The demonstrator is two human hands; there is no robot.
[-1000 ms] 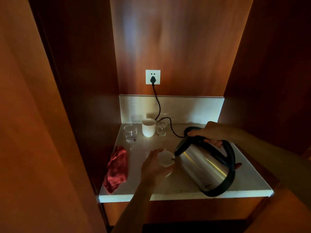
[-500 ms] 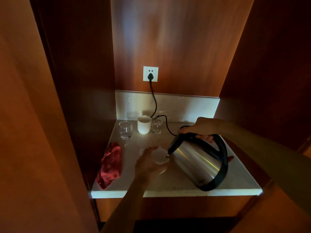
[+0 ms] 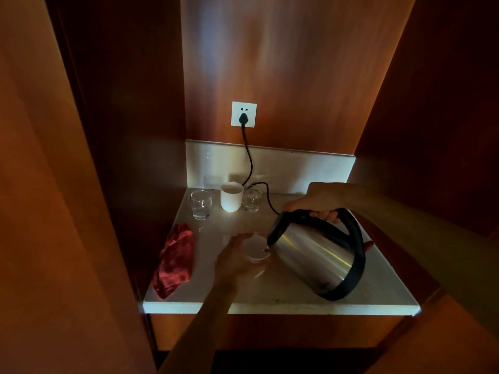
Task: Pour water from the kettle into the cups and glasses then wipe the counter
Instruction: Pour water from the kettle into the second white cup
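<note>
A steel kettle [image 3: 313, 255] with a black handle hangs tilted to the left above the pale counter [image 3: 283, 295]. My right hand [image 3: 316, 202] grips its handle from above. The spout sits right over a small white cup [image 3: 255, 248], which my left hand [image 3: 235, 261] holds from the left side. At the back stand a white cup [image 3: 231, 197] between two clear glasses, one glass [image 3: 201, 205] on its left and another glass [image 3: 252, 199] on its right. A crumpled red cloth [image 3: 175, 260] lies at the counter's left edge.
A black cord [image 3: 249, 157] runs from a white wall socket [image 3: 243, 114] down to the counter behind the cups. Dark wooden walls close the niche on the left, right and back. A red object [image 3: 367, 245] peeks out behind the kettle.
The kettle has stayed tilted with its spout at the small white cup. Both hands keep their grips. The view has shifted slightly, so the counter sits lower left in the frame.
</note>
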